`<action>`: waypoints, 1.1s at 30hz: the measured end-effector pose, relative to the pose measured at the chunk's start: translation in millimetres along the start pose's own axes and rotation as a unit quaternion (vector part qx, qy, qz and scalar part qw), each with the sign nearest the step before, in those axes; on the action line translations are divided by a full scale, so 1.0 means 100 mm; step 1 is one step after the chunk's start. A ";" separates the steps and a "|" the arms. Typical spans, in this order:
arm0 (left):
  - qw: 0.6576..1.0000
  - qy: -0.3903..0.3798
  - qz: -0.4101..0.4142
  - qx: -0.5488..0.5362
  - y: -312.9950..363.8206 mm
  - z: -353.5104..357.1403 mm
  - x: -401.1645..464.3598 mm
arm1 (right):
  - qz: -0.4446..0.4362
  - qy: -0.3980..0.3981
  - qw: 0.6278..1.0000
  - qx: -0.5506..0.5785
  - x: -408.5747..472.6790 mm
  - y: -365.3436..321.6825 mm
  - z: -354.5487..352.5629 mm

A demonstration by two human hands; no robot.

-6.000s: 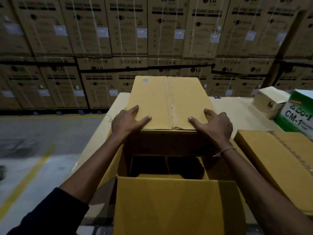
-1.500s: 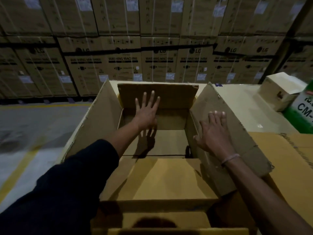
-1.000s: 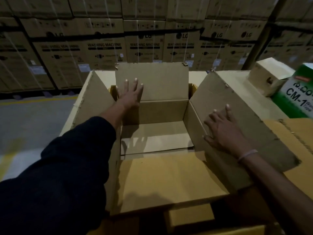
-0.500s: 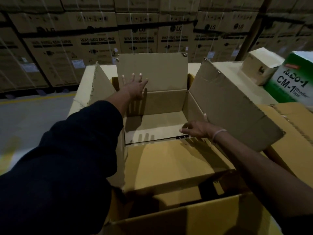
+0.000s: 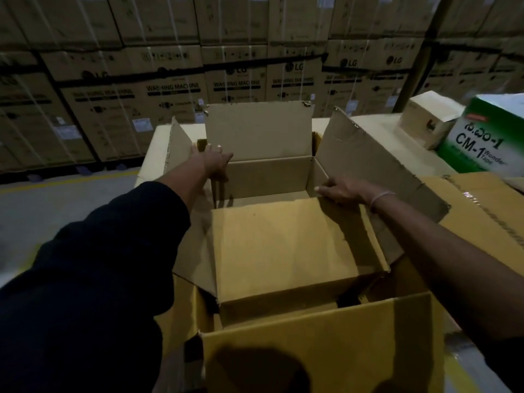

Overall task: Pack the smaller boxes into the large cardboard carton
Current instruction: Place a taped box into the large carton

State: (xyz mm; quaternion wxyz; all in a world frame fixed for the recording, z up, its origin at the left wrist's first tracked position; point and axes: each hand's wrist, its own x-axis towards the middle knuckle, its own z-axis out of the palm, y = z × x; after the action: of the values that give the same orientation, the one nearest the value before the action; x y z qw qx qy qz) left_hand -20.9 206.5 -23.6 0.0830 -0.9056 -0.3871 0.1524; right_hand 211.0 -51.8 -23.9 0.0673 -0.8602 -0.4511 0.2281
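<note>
Now we judge the open smaller box (image 5: 283, 245), centre frame, light but floppy: left hand (image 5: 214, 161) spread at its far-left corner, right hand (image 5: 341, 191) gripping the right rim. Better we hold walls than flaps.

We face an open box (image 5: 272, 177) on a table (image 5: 377, 131), its near end sitting in a larger carton (image 5: 320, 350) closest to us. Our left hand (image 5: 214, 161) rests at the box's far-left corner, where the far flap (image 5: 258, 130) stands upright. Our right hand (image 5: 343, 190) rests at the right wall, below the right flap (image 5: 377, 168). A near flap (image 5: 289, 248) lies over the box's near half. To the right lies another box (image 5: 487, 214); behind it sit a tape box (image 5: 485, 137) and a small box (image 5: 428, 117). Stacked cartons (image 5: 175, 92) fill the background.
</note>
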 end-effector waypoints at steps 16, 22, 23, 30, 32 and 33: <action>0.992 0.000 -0.065 0.105 0.36 0.09 -1.28 | -0.070 -0.207 0.938 -0.270 -1.73 0.45 -0.08; 0.986 0.007 -0.087 0.143 0.60 0.17 -1.72 | -0.087 -0.134 0.948 -0.277 -1.70 0.81 0.17; 0.985 0.008 -0.093 0.144 0.63 0.16 -1.80 | -0.087 -0.125 0.948 -0.278 -1.68 0.82 0.17; 0.973 0.079 -0.181 0.120 0.86 0.08 -2.18 | -0.079 -0.040 0.941 -0.328 -1.48 0.66 0.09; 0.965 0.092 -0.220 0.106 0.85 0.06 -2.20 | -0.064 0.005 0.938 -0.340 -1.44 0.63 0.07; 0.962 0.101 -0.234 0.101 0.83 0.08 -2.20 | -0.056 0.025 0.934 -0.351 -1.42 0.63 0.06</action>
State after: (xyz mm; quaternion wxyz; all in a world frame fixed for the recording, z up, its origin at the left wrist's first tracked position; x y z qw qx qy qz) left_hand -111.2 -10.0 -6.5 0.2461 -0.7872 -0.5605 0.0750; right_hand 185.3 -203.8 -2.4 -0.2148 -0.8077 -0.5482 0.0293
